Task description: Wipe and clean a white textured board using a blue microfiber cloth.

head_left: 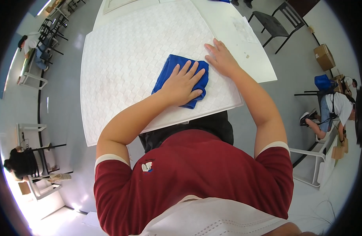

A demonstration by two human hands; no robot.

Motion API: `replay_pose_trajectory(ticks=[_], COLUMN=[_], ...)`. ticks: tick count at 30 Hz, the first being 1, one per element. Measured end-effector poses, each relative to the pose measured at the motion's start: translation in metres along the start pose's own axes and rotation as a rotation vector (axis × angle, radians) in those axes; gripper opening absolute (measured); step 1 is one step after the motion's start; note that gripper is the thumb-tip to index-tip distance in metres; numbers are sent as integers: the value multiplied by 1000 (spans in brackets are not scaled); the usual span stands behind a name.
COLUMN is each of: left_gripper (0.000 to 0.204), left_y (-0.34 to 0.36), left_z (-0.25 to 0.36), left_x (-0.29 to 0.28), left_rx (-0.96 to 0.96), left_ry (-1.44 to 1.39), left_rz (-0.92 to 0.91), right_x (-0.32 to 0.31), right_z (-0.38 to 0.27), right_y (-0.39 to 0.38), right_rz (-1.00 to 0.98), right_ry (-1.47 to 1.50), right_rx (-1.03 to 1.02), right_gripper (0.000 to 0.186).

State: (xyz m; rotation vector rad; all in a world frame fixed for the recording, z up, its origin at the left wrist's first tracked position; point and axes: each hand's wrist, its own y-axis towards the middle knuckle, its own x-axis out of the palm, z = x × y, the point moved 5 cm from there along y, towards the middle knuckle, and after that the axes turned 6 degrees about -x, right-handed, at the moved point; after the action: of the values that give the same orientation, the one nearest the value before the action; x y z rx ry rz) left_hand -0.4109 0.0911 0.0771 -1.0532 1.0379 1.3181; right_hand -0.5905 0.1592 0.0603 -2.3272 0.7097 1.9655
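Blue cloth [180, 78], folded, lies on the white embossed panel [126, 67] on the white table [244, 39], pressed flat under the left hand [183, 83] with fingers spread: wiping looks underway. Right hand [222, 59] rests flat beside it, fingers slightly apart, steadying the panel. A brown cardboard box [324, 56] sits far right.

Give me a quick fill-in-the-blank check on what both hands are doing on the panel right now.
1. The left hand presses flat on a folded ____ cloth.
2. The right hand rests flat on the ____ textured panel.
3. The cloth lies ____ the left hand.

Missing words: blue; white; under
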Motion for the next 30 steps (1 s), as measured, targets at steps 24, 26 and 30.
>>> replay_pose_trajectory(ticks=[24, 26, 30], left_gripper=[57, 57, 55], left_y=[-276, -272, -272], left_z=[-138, -138, -140], left_x=[-11, -8, -5], left_rx=[-1067, -1088, -1133], left_ry=[110, 103, 76], left_rz=[519, 491, 436], right_x=[8, 9, -3], right_z=[-153, -148, -124], right_y=[-40, -41, -45], right_rz=[-306, -225, -183], right_ry=[-26, -32, -55], right_rx=[-208, -220, -79], right_gripper=[62, 61, 58])
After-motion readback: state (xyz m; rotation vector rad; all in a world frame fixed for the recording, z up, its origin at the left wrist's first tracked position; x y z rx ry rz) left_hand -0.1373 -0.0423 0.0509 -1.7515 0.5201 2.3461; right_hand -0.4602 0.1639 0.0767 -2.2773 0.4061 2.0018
